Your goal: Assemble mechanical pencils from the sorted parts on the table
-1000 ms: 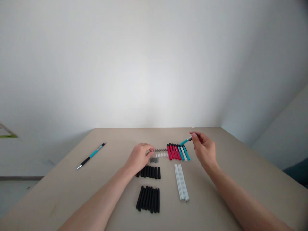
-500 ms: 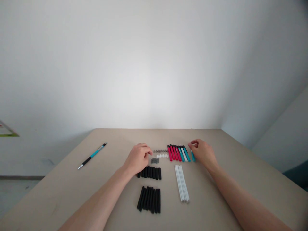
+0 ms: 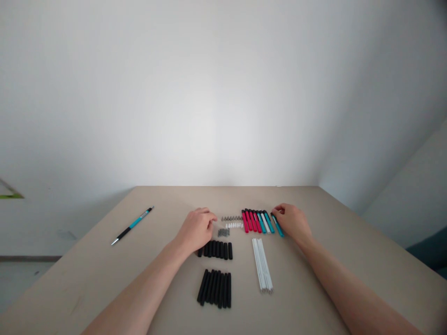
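My right hand [image 3: 292, 222] has its fingertips closed at the upper end of a teal pen barrel [image 3: 278, 225], which lies slanted just right of a row of pen barrels. That row has red barrels [image 3: 249, 221], teal ones and a white barrel [image 3: 266, 223], with black tops. My left hand [image 3: 196, 228] is curled, thumb and index pressed together, beside the left end of a row of small metal pen tips [image 3: 232, 218]. Whatever it may hold is hidden. Below the tips are small white parts [image 3: 234, 225] and a cluster of springs [image 3: 224, 232].
Short black grips [image 3: 220, 250] lie partly behind my left wrist, with longer black tubes [image 3: 214, 288] nearer me. White ink refills [image 3: 262, 265] lie right of them. An assembled teal-and-black pen [image 3: 132, 225] rests at the left. A wall stands behind the table [image 3: 167, 195].
The teal barrel under my right fingers has turned to a slant, and more of it shows. My left hand stays almost in place; the whole view has shifted slightly.
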The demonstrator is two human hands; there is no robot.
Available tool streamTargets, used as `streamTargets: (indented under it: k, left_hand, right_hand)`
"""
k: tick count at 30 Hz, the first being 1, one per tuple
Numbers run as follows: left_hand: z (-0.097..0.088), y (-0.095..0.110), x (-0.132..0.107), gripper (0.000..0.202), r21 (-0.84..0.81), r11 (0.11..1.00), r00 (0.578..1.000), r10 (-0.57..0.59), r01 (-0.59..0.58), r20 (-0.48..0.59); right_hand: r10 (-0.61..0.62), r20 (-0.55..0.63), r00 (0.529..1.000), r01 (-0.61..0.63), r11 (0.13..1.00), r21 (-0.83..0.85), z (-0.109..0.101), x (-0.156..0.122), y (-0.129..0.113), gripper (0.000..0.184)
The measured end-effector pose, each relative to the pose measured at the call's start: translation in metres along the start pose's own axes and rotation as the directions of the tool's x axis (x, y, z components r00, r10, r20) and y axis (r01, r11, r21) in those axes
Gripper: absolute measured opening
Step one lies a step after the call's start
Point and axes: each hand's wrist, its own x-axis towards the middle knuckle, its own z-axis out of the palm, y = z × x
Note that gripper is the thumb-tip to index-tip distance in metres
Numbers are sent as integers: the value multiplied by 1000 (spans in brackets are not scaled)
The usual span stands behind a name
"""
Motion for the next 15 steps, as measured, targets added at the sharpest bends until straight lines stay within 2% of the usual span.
streamTargets:
  k: [3, 5, 7, 9, 10, 12, 13, 15]
  left_hand:
    - [-5, -4, 1, 31, 52, 998, 999, -24, 26, -28]
    - [-10, -10, 2, 29, 111, 990, 995, -79, 85, -54]
    - [-18, -19, 2, 28, 207, 958, 979, -178, 196, -103]
    - [-26, -34, 0, 30, 278, 884, 922, -327, 376, -207]
    - [-29, -43, -1, 32, 294, 834, 877, -394, 467, -275]
    - [-32, -63, -4, 37, 313, 618, 682, -555, 721, -477]
    - [-32, -73, -6, 41, 298, 524, 598, -620, 798, -508]
    - [-28, -89, -7, 53, 253, 354, 433, -785, 900, -442]
  right_hand:
    - [-4, 1, 1000, 4, 1000, -1, 1, 0, -1, 20]
    - [-1, 7, 1000, 1, 1000, -4, 2, 1, -1, 21]
    - [13, 15, 1000, -12, 1000, -10, 3, 2, -2, 22]
    - [37, 22, 999, -37, 999, -17, 3, 2, -3, 22]
    - [51, 25, 998, -50, 999, -20, 3, 3, -3, 22]
    - [74, 32, 997, -73, 997, -22, 1, 3, -4, 22]
    - [82, 36, 996, -81, 996, -23, 1, 3, -4, 23]
    - [91, 43, 995, -91, 996, -23, 0, 3, -5, 24]
